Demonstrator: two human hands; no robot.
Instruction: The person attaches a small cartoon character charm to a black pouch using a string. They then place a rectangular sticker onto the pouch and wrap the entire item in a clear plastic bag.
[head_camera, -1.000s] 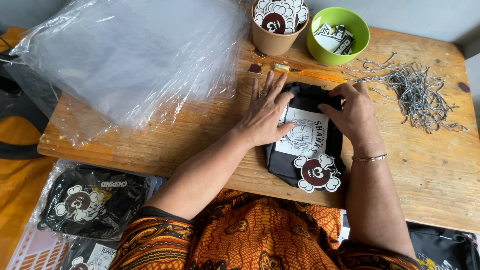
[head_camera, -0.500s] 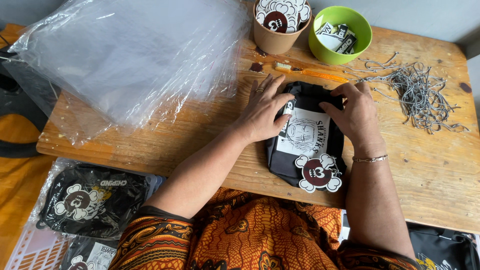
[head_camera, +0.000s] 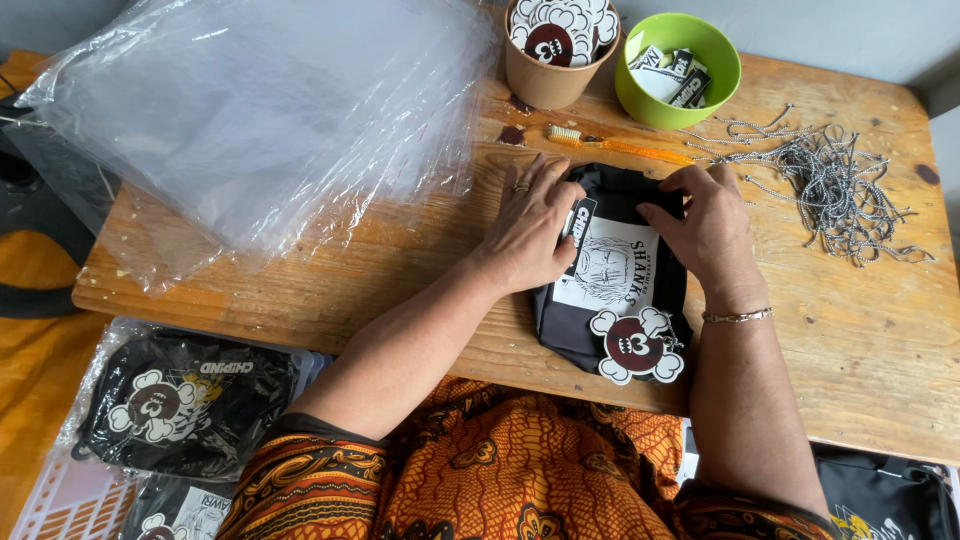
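Head view looks down on a wooden table (head_camera: 860, 360) where both hands press on a folded black garment (head_camera: 570, 330) lying near the table's front edge, just beside a heap of clear plastic bags (head_camera: 260, 120). Left hand (head_camera: 530, 235) lies flat, fingers spread, on the garment's left side; right hand (head_camera: 705, 225) curls lightly over its upper right corner, pinching the fabric rather than gripping it hard. A white printed card (head_camera: 610, 270) and a skull-shaped tag (head_camera: 637, 345) rest loose on top, so a careless shove could slide them askew or off, and the fold could spring open if either palm lifts. The chain pile (head_camera: 830, 185) nearby might snag a sleeve. Compared with a second ago, the left hand's fingers have drawn together slightly and the right has crept further over the corner; the garment has not moved
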